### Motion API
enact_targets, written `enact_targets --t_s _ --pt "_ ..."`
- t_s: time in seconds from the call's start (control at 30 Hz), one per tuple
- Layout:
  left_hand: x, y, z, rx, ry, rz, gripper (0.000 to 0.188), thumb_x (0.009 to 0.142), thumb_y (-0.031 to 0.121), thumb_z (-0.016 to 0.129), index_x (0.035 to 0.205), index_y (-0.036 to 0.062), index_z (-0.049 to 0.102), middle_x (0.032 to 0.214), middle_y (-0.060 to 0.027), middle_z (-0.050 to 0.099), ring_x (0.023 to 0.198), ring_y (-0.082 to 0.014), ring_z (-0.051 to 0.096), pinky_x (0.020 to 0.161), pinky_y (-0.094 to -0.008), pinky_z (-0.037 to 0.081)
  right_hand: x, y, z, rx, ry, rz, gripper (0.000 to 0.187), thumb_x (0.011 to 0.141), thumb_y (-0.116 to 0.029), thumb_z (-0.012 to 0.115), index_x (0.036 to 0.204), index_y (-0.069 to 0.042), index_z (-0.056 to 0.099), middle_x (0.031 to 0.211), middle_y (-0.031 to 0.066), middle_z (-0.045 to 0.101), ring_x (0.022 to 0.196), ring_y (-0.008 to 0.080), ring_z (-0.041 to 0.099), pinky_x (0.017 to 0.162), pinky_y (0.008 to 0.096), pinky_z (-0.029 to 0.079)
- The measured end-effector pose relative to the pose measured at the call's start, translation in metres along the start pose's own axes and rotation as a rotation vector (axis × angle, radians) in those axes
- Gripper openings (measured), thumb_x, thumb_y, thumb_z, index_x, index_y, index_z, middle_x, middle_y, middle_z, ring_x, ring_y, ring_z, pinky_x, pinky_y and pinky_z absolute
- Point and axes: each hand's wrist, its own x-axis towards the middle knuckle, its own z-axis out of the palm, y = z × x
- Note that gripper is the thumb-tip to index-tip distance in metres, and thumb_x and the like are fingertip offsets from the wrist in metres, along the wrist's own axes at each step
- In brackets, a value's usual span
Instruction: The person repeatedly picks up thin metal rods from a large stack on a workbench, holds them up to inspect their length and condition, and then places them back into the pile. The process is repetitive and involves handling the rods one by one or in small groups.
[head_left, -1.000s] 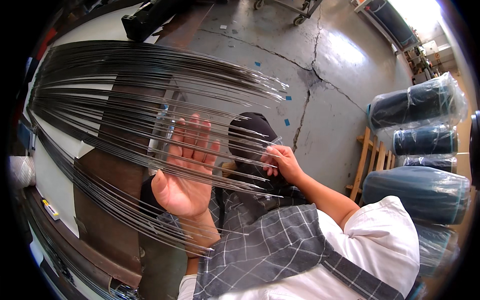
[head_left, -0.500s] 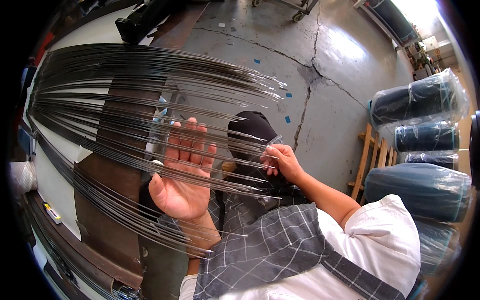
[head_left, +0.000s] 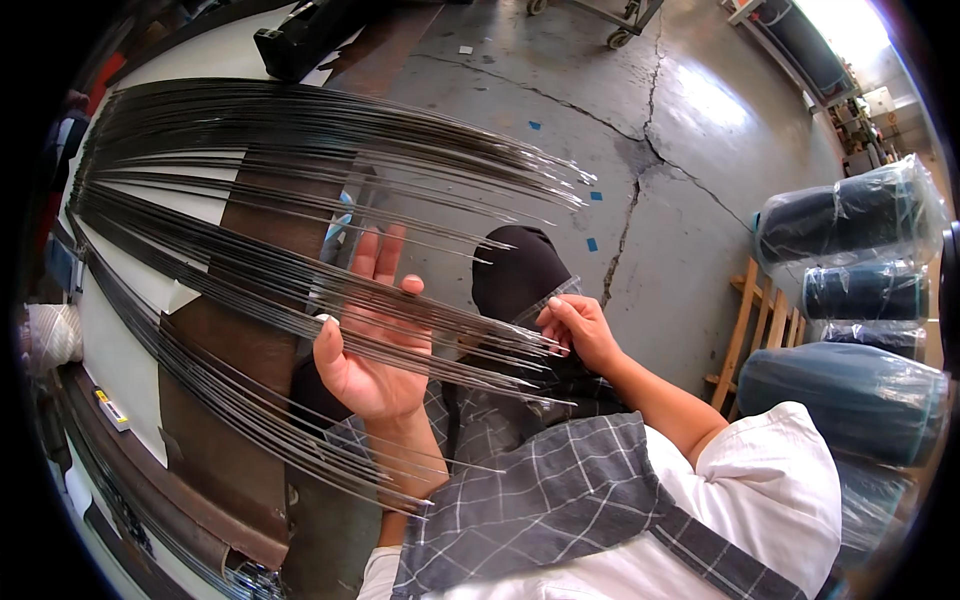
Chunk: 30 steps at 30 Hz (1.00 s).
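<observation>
A wide fan of thin dark metal wires (head_left: pixel 270 125) spreads from the far left across the bench, its silvery tips sticking out past the bench edge. My left hand (head_left: pixel 375 350) is palm up under the middle bunch of wires, fingers stretched and apart, thumb at the left. Several wires cross over its palm, and one fingertip pokes up past them. At the right ends of this bunch, my right hand (head_left: pixel 580 330) has its fingers pinched together on wire tips. How many wires it grips is hidden.
A brown-and-white bench (head_left: pixel 230 400) lies under the wires, with a small yellow-and-white box (head_left: pixel 112 410) and a white yarn cone (head_left: pixel 52 335). Plastic-wrapped dark rolls (head_left: pixel 845 390) stand by a wooden pallet (head_left: pixel 765 320) at right. A black object (head_left: pixel 300 45) sits at the bench's far end.
The middle wires have been drawn together into a tighter bunch over my left palm. My left fingers have shifted, one now poking above the wires. My right hand stays pinched near the tips.
</observation>
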Motion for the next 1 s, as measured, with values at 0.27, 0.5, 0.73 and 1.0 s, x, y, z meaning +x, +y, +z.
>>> enact_targets --t_s 0.27,0.5,0.73,1.0 --pt "0.016 0.002 0.002 0.043 -0.151 -0.071 0.101 0.077 0.05 0.06 0.141 -0.0034 0.004 0.147 -0.0244 0.003 0.105 -0.0245 0.047 0.086 -0.0388 0.04 -0.002 0.001 0.001 0.016 -0.012 0.007 0.035 0.093 -0.03 0.048 0.078 0.0 0.06 0.06 0.0059 0.06 0.046 0.0085 0.055 0.039 0.0174 0.039" --pt "0.021 -0.009 0.0 0.193 -0.133 0.01 0.112 0.07 0.06 0.065 0.14 -0.0036 0.004 0.146 -0.0247 0.003 0.135 -0.0343 0.013 0.108 -0.0466 0.019 -0.003 -0.001 0.0 0.026 -0.033 -0.001 0.035 0.093 -0.03 0.047 0.079 0.0 0.06 0.061 0.0057 0.059 0.047 0.0084 0.055 0.04 0.0176 0.04" --pt "0.034 -0.013 0.016 0.034 -0.083 0.073 0.115 0.068 0.057 0.069 0.14 -0.0017 0.002 0.148 -0.02 0.002 0.138 -0.0318 -0.002 0.112 -0.0461 0.002 -0.004 -0.001 0.005 0.069 -0.068 0.01 0.034 0.093 -0.029 0.047 0.08 0.0 0.06 0.063 0.006 0.06 0.048 0.009 0.055 0.041 0.018 0.04" --pt "0.03 -0.011 0.022 0.035 -0.043 0.084 0.114 0.068 0.056 0.07 0.141 -0.0004 0.003 0.148 -0.0194 0.002 0.138 -0.0308 -0.001 0.112 -0.0471 0.003 -0.007 -0.002 0.005 0.107 -0.084 -0.001 0.033 0.093 -0.026 0.045 0.081 0.001 0.06 0.063 0.0069 0.06 0.047 0.0098 0.056 0.041 0.018 0.042"
